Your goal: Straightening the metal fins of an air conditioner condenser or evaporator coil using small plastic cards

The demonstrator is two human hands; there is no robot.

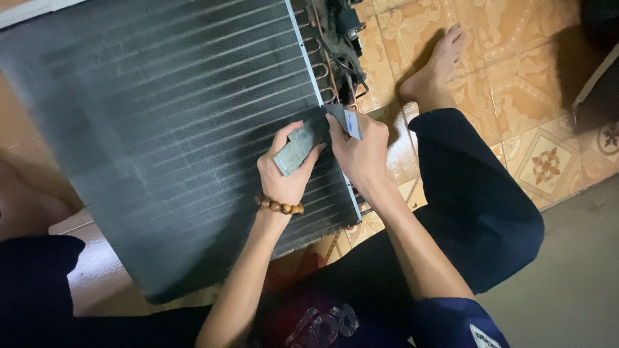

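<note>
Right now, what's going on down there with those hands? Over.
Left hand grips a flat grey metal piece. Right hand pinches a small card at its end. Both over the finned coil. Copper tubes alongside, nothing blocking.

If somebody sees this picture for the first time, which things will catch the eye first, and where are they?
A large dark finned coil panel fills the left and centre, lying tilted over the patterned tile floor. At its right edge both hands meet: the left hand, with a wooden bead bracelet, grips a flat grey metal piece, and the right hand holds its other end. Copper tube bends run along that edge.
</note>
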